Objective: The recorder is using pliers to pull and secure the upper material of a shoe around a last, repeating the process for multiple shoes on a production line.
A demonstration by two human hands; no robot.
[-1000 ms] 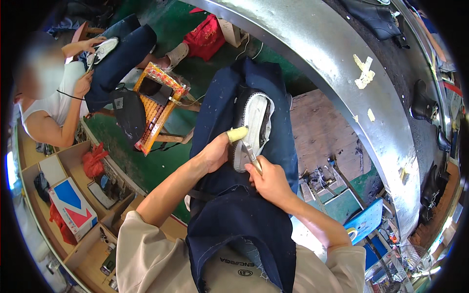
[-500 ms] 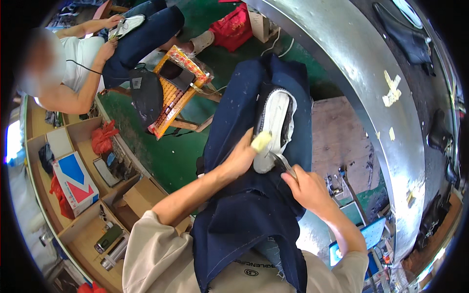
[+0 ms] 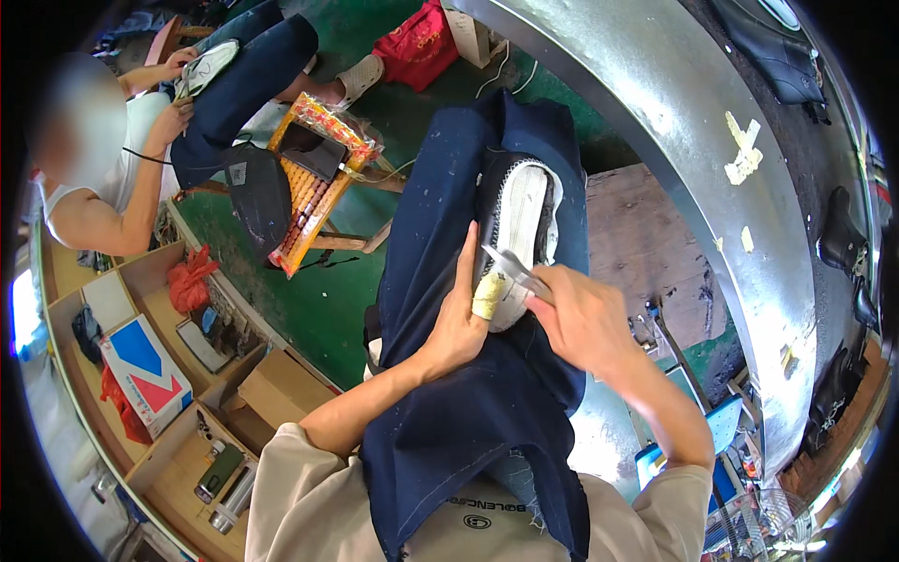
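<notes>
A white shoe (image 3: 521, 234) with a ribbed pale sole lay sole-up on a dark blue, paint-flecked cloth (image 3: 468, 393) draped over the person's lap. The left hand (image 3: 456, 323) pressed flat against the shoe's edge at 9 o'clock of it, fingers stretched toward 12 o'clock, the thumb wrapped in yellowish tape; it steadied the shoe rather than closing round it. The right hand (image 3: 581, 318) sat at 4 o'clock of the shoe, fingers clamped on a thin metal blade (image 3: 510, 267) whose shiny tip rested on the sole's heel end. Between both hands, the shoe's heel touched each. At 10 o'clock of the shoe stood a wooden stool (image 3: 314, 187) carrying a crinkly plastic packet, and beyond it another person (image 3: 112, 159) held a second shoe. A curved, dull metal sheet (image 3: 674, 103) swept past at 2 o'clock.
</notes>
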